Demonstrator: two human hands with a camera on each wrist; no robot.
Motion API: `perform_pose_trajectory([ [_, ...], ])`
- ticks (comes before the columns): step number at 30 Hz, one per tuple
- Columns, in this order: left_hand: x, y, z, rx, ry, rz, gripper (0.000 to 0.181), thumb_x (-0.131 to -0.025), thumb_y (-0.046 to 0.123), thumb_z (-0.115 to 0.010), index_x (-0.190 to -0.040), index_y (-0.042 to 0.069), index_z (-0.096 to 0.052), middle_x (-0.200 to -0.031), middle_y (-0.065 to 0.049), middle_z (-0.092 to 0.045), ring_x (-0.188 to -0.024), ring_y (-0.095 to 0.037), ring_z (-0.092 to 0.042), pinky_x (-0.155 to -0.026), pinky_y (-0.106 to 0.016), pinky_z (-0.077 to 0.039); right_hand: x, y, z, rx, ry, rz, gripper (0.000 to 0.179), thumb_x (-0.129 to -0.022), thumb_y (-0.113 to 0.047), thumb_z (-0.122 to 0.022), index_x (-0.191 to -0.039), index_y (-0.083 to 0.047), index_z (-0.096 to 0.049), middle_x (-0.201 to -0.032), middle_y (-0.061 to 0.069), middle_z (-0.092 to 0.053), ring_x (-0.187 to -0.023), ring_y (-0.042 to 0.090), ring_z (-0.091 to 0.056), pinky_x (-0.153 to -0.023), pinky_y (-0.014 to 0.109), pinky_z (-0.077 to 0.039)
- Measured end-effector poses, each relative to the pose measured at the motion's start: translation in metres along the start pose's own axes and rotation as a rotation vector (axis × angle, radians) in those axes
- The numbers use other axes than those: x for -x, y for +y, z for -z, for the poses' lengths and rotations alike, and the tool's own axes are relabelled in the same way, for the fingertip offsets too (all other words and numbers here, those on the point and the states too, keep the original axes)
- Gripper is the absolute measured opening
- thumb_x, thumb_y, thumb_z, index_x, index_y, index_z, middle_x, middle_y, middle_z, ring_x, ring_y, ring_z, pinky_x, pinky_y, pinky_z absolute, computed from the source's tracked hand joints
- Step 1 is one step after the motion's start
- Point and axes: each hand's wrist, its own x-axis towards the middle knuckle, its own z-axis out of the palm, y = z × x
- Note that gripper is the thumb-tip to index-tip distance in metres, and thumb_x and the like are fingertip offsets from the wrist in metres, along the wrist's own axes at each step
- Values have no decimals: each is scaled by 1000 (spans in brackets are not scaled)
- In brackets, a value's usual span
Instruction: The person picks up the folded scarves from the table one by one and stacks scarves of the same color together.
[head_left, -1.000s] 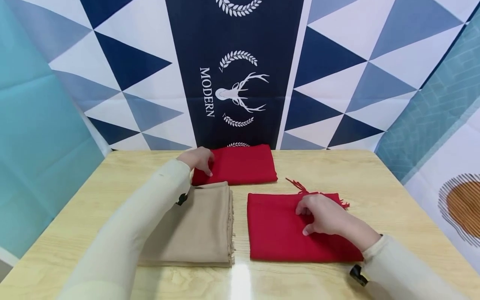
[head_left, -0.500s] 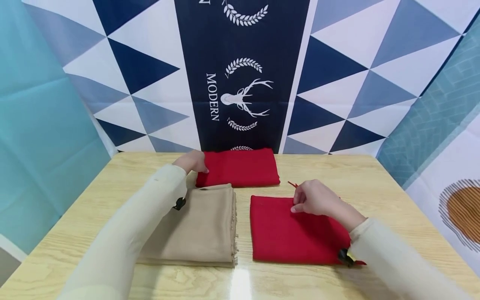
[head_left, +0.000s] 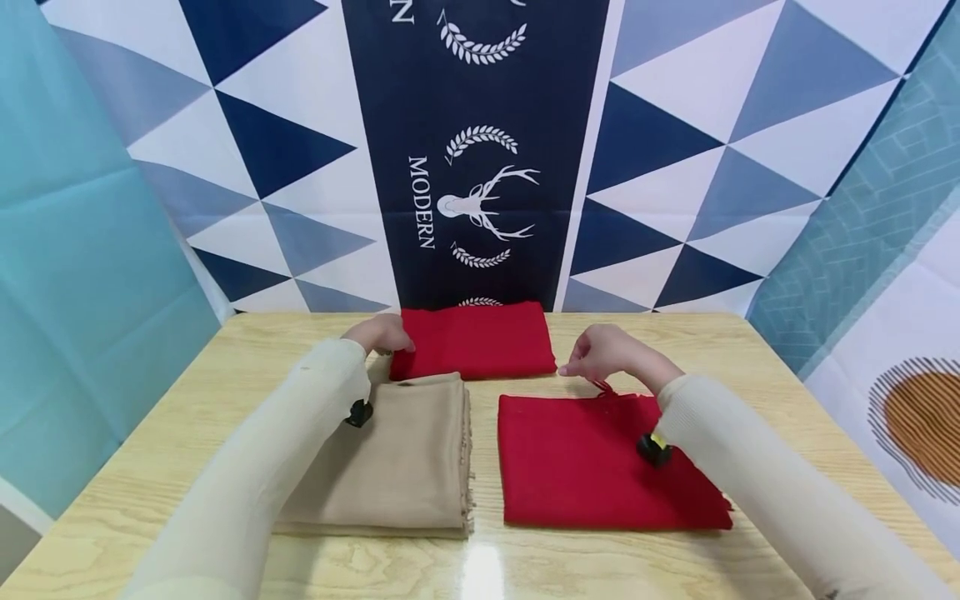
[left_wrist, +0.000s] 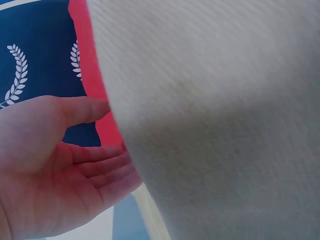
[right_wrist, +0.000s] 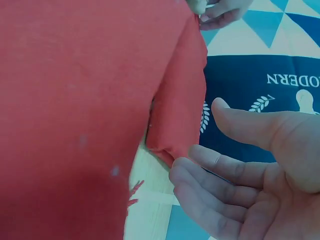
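Note:
At the back of the table lies a folded red cloth [head_left: 476, 343]. My left hand [head_left: 381, 333] is at its left end, thumb over the edge. In the left wrist view the thumb and fingers of that left hand [left_wrist: 55, 165] are apart and nearly straight, their tips partly hidden behind beige fabric. My right hand [head_left: 606, 352] hovers by the cloth's right front corner. Its fingers are loosely bent with nothing between them, as the right wrist view shows of this hand [right_wrist: 240, 175]. Under the right forearm lies a folded red scarf [head_left: 577, 467] with tassels.
Front left, partly under my left forearm, is a folded beige scarf [head_left: 408, 467] with a fringed right edge. All three textiles lie on a pale wooden table [head_left: 483, 558]. A patterned blue and white curtain [head_left: 480, 167] hangs right behind the far table edge.
My right hand has moved from over the near red scarf, away from me and leftward, to the far cloth's right corner. My left hand stays at the far cloth's left end.

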Motion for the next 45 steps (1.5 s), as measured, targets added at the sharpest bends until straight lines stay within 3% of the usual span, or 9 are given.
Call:
perform_pose_trajectory([
  [4,2,1,1,121,-53,18,13,-94,18,-52,-93,5,-50,-69,3,-45,-58,-9,-39,-65,-22,-41,-13,-3,4,-34,-19,-37,33,-86,-33,-70,-91,0,-70,-75,8,-68,-69,16,-63,-66,25,-55],
  [7,4,2,1,225,-84,63,40,-96,21,-49,-129,-1,-44,-114,-11,-57,-94,-21,-61,-93,-30,-51,-22,-6,6,-73,-30,-66,38,-88,-33,-69,-97,4,-68,-84,13,-71,-75,19,-68,-72,29,-58],
  [10,4,3,2,337,-100,119,59,-97,22,-45,-147,-3,-25,-150,-21,-34,-133,-36,-47,-110,-42,-42,-29,-6,8,-113,-37,-86,41,-89,-32,-67,-102,7,-66,-93,18,-71,-83,24,-70,-77,32,-59],
  [12,3,4,2,404,-110,141,62,-98,20,-43,-149,-4,-18,-156,-24,-24,-140,-39,-38,-113,-44,-37,-34,-4,8,-142,-38,-105,43,-90,-32,-66,-105,8,-64,-94,17,-70,-86,24,-70,-80,34,-59],
  [22,3,2,5,697,-31,263,64,-92,15,-51,-146,-5,-23,-151,-26,-30,-139,-42,-38,-113,-47,-36,-61,7,5,-308,-19,-189,39,-92,-29,-64,-103,8,-55,-72,2,-58,-64,7,-59,-79,28,-58],
  [33,-5,3,6,905,5,347,58,-94,9,-45,-146,-6,-21,-151,-28,-29,-141,-39,-34,-115,-45,-33,-85,16,-1,-594,-53,-330,69,-96,-26,-59,-141,15,-26,-71,1,-55,-53,1,-56,-70,19,-55],
  [39,-10,4,1,938,3,330,54,-95,8,-37,-146,-4,-21,-150,-24,-30,-137,-34,-37,-117,-44,-32,-92,15,-4,-732,-103,-332,38,-98,-25,-54,-115,8,-47,-69,0,-52,-55,3,-53,-66,16,-51],
  [43,-14,4,-1,939,33,336,25,-94,4,-35,-118,-3,-41,-116,-14,-43,-105,-23,-43,-102,-33,-43,-98,10,-4,-883,-107,-348,16,-99,-17,-49,-98,-1,-47,-73,1,-39,-56,5,-39,-63,16,-40],
  [45,-15,4,-1,942,54,343,9,-94,2,-35,-100,1,-41,-100,-9,-39,-92,-20,-39,-90,-30,-42,-100,8,-3,-947,-94,-381,18,-99,-15,-48,-109,0,-46,-82,4,-38,-57,6,-35,-63,16,-37],
])
